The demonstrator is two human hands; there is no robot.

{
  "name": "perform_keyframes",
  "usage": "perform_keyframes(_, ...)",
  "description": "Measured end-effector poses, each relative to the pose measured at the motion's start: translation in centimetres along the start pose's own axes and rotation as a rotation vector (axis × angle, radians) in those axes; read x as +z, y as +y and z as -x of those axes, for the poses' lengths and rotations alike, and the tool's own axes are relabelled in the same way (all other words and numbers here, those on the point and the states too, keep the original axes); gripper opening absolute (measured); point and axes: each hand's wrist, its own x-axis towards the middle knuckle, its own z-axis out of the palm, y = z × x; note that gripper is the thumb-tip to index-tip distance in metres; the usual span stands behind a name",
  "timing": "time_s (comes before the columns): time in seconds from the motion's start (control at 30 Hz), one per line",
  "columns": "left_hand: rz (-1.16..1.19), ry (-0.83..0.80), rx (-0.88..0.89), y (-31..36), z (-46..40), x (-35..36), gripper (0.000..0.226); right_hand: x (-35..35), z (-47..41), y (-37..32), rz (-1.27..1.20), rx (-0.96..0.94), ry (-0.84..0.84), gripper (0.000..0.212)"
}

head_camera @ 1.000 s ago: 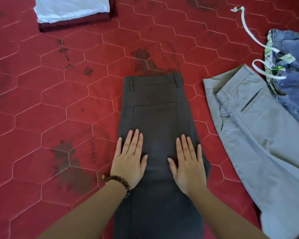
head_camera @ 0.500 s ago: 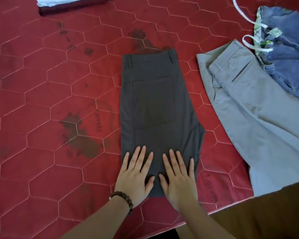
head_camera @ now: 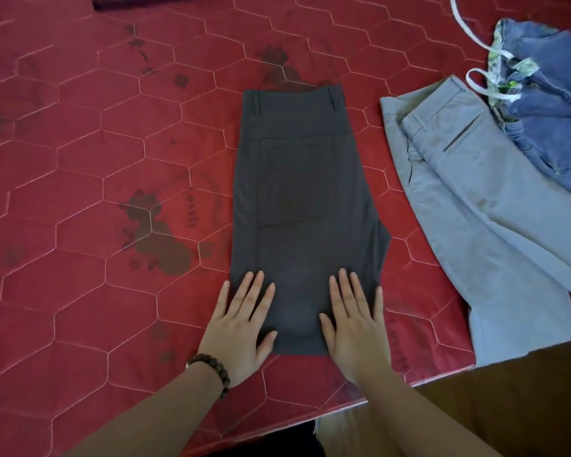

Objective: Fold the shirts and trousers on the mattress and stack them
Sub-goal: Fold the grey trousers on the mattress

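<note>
On the red mattress [head_camera: 80, 153] before me lie the folded dark grey trousers [head_camera: 300, 192], waistband away from me. My left hand [head_camera: 241, 328] and right hand [head_camera: 353, 324] press flat on their near end, fingers straight and slightly spread, holding nothing. Light grey trousers [head_camera: 475, 206] lie to the right, blue denim [head_camera: 554, 120] beyond; something dark, perhaps folded clothes [head_camera: 152, 0], sits at the far edge.

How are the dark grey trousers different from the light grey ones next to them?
The dark grey trousers are folded into a short, neat block; the light grey trousers lie stretched out long. The dark pair lies straight under both flat hands; the light pair slants, untouched. Both rest on the red mattress.
</note>
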Motion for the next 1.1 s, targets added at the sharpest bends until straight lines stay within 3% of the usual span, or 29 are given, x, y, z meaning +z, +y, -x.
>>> perform_keyframes(0.13,-0.031,0.009,0.015,1.2,-4.5,-1.2,0.069,-0.7,-4.8,-2.5,-0.020,-0.140,-0.012,0.058)
perform_keyframes(0.37,-0.079,0.106,-0.031,-2.7,-11.2,-2.8,0.062,-1.2,-11.6,0.5,-0.007,-0.016,0.040,0.056)
perform_keyframes(0.63,-0.102,0.131,0.045,-6.8,-11.4,-4.3,0.059,-2.2,-12.0,3.1,0.035,-0.058,0.051,0.055)
perform_keyframes(0.77,-0.101,0.073,0.211,-4.8,-8.4,-3.8,0.061,-1.9,-7.5,2.2,0.011,-0.302,-0.029,0.064)
perform_keyframes(0.87,-0.076,-0.066,0.347,-3.2,-4.0,-2.5,0.092,-1.3,-2.1,2.0,0.029,-0.407,-0.126,0.089)
perform_keyframes(0.93,-0.131,-0.161,0.362,-2.2,-1.9,-2.1,0.101,-1.4,0.2,1.8,0.062,-0.399,-0.170,0.095)
perform_keyframes(1.1,-0.240,-0.213,0.301,-0.4,0.4,-2.2,0.067,-1.9,1.6,1.2,0.168,-0.410,-0.121,0.075)
